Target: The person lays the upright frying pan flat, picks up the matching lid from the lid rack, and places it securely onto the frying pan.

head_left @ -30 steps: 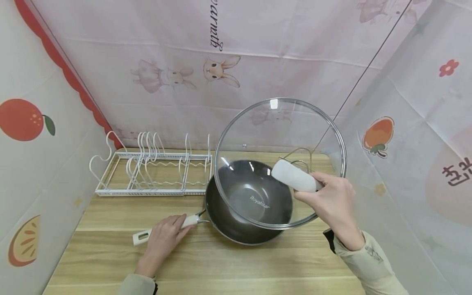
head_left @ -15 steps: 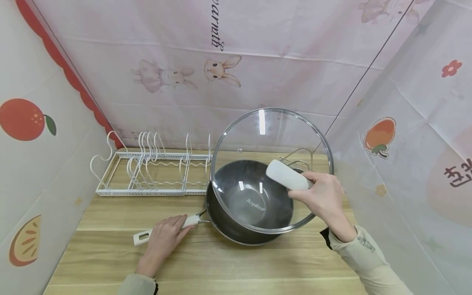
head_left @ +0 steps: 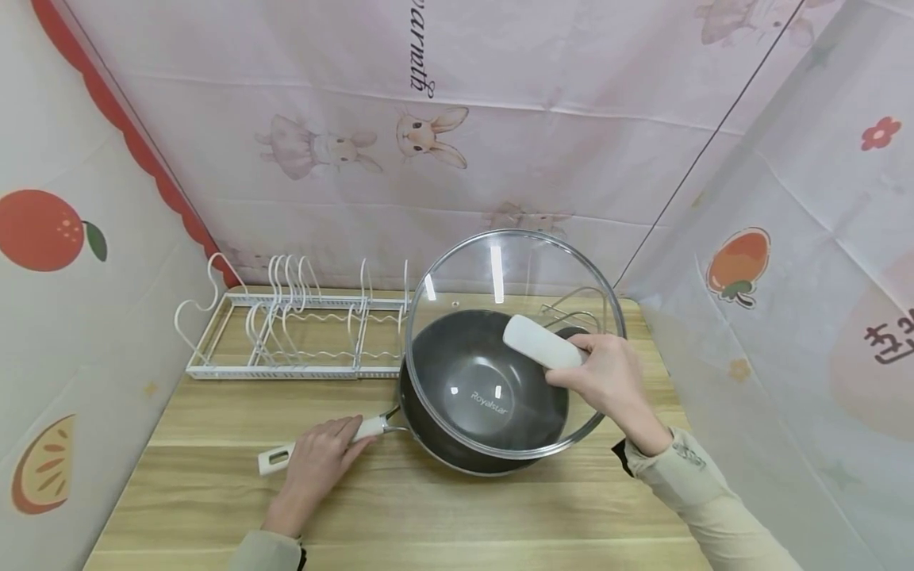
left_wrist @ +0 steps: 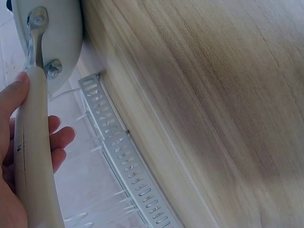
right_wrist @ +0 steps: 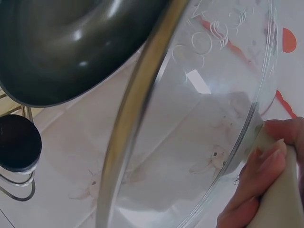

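A dark wok [head_left: 432, 441] marked "Royalstar" inside sits on the wooden table. My left hand [head_left: 321, 456] grips its white handle [head_left: 369, 428]; in the left wrist view the thumb lies along this handle and the fingers come round beneath it. Above the wok is a clear glass lid [head_left: 464, 266] with a metal rim, tilted and apart from it in the right wrist view. My right hand [head_left: 608, 374] holds the lid by its thick white handle [head_left: 539, 345]. Much of the wok shows through the glass.
A white wire dish rack [head_left: 286, 373] stands at the back left, close beside the wok. Behind the wok at right are a wire stand [head_left: 607, 300] and a dark round piece [right_wrist: 19, 142]. Printed cloth walls [head_left: 343, 214] enclose the back and both sides.
My right hand has moved the lid left and lower over the wok. The left hand and the wok have stayed in place.
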### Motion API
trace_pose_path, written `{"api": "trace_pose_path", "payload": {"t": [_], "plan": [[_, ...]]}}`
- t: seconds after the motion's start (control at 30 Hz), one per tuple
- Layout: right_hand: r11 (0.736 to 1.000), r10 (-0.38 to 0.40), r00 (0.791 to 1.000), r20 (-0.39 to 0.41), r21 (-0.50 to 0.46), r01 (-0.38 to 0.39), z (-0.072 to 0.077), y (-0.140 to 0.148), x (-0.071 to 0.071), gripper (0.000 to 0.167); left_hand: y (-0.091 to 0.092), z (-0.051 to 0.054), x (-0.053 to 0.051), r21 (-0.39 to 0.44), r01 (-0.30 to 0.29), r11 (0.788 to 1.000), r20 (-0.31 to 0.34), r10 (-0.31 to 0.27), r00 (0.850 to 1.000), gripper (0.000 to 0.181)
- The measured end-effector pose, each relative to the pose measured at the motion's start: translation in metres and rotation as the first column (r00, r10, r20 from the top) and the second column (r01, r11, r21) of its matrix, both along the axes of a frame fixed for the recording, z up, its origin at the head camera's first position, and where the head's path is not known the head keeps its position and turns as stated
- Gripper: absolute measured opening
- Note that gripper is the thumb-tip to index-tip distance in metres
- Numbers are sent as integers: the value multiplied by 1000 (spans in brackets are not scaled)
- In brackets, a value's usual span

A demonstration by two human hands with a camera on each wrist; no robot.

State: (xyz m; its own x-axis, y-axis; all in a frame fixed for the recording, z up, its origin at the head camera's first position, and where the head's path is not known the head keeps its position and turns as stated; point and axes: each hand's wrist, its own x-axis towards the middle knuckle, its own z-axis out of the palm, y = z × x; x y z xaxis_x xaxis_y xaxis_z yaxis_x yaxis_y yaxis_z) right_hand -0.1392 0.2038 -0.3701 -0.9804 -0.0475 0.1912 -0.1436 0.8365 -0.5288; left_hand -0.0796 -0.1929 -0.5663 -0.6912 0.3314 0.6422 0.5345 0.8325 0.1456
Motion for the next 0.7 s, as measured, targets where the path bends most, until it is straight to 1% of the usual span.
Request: {"api": "trace_pose_path", "payload": {"t": [0.17, 0.3, 0.5, 0.7], "plan": [[1000, 11, 999, 33, -3, -11, -7, -3, -5, 24, 0, 2, 0, -7, -9, 1000, 5, 9, 1000, 71], [1000, 4, 998, 60, 8, -5, -14, -5, -8, 23, 0, 2, 0, -9, -7, 1000, 4, 7, 1000, 71], [1000, -15, 994, 107, 10, 14, -28, -8, -12, 31, 0, 1, 0, -8, -2, 1000, 6, 2, 1000, 70], [999, -20, 990, 137, 30, 16, -43, -9, -17, 28, 0, 1, 1, 0, -12, 1000, 26, 12, 1000, 71]]}}
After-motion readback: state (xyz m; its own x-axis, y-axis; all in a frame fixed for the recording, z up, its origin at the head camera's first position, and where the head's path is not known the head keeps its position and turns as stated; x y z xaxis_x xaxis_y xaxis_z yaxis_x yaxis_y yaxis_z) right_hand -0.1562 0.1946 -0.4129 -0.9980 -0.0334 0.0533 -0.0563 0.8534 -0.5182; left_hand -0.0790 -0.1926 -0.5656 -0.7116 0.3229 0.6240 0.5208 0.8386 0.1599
